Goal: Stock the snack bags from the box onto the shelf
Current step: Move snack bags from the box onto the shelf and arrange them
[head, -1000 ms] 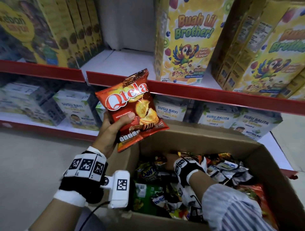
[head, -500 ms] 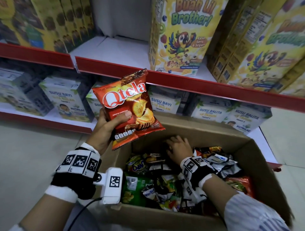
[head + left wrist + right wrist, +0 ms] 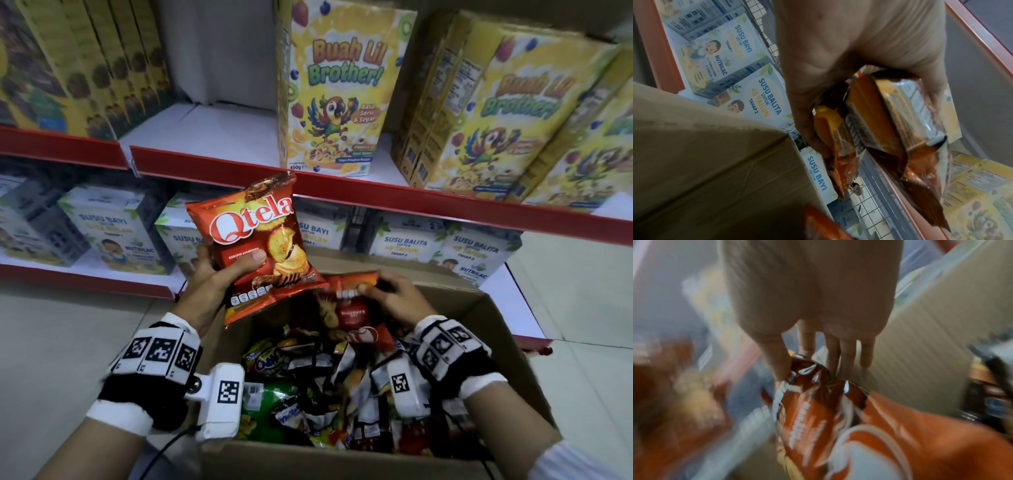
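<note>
Qtela bag [image 3: 260, 246] upright in left hand [image 3: 219, 284] grip.

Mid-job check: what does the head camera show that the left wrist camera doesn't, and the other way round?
Only the head view shows the right hand pinching a second red bag by its edge above the open box, the mixed snack bags inside, and the Qtela bag's printed front. Only the left wrist view shows the back of the Qtela bag with the left hand's fingers curled round it, and the wire grid behind the milk boxes. Both show the left hand gripping that bag, the box, the milk boxes and the red shelf edge.
</note>
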The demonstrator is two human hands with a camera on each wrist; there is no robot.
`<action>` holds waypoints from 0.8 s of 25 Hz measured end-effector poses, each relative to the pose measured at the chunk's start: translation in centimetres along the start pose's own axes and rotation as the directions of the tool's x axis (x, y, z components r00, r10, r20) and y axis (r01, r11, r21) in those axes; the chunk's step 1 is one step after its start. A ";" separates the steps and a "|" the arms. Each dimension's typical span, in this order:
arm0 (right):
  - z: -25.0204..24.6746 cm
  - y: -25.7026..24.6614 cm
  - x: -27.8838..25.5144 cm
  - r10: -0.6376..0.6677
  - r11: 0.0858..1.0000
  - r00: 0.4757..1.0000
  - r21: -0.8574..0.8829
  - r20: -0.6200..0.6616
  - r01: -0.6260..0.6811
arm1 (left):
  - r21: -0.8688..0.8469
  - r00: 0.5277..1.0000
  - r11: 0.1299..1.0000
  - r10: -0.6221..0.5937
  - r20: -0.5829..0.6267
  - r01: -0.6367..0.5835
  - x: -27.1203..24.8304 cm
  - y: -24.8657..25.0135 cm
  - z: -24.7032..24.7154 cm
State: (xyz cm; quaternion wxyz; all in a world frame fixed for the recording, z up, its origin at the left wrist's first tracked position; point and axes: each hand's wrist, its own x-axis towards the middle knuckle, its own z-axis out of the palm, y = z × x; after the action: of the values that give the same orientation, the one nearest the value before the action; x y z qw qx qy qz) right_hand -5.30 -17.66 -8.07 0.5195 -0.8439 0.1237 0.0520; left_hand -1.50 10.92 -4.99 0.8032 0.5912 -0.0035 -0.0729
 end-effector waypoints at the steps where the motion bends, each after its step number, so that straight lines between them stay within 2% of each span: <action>1: -1.3 -1.2 -0.7 -0.005 0.992 0.999 0.122 -0.036 0.009 | 0.004 1.000 1.000 -0.002 0.002 0.002 0.0 -0.2 0.3; 5: -5.1 -4.7 -3.2 -0.027 0.905 0.983 0.413 -0.181 0.101 | 0.119 0.999 0.992 -0.045 0.017 0.042 -0.4 -0.6 1.9; 8: -6.7 -7.1 -5.3 -0.026 0.784 0.945 0.581 -0.325 0.221 | 0.128 0.999 0.992 -0.025 0.047 0.019 -0.8 -0.3 3.5; 11: -7.8 -9.9 -7.0 -0.068 0.718 0.846 0.563 -0.528 0.409 | 0.150 0.993 0.989 -0.015 0.121 -0.003 -1.3 0.5 5.1; 13: -8.6 -11.0 -7.4 -0.022 0.699 0.812 0.572 -0.583 0.429 | 0.161 0.988 0.987 -0.048 0.143 0.024 -1.3 1.1 5.9; 17: -8.5 -12.0 -7.5 0.030 0.702 0.930 0.670 -0.367 0.242 | 0.167 0.986 0.985 -0.062 0.155 0.036 -1.1 2.1 6.9; 20: -8.1 -11.8 -7.5 -0.003 0.741 0.931 0.625 -0.365 0.248 | 0.172 0.984 0.984 -0.064 0.166 0.035 -1.1 2.3 7.2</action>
State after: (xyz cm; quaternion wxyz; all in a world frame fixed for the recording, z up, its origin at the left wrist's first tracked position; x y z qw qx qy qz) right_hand -9.78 -18.59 7.42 0.7569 -0.6074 0.1637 -0.1772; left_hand -2.95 4.87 -0.53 0.7450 0.6484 -0.0639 -0.1431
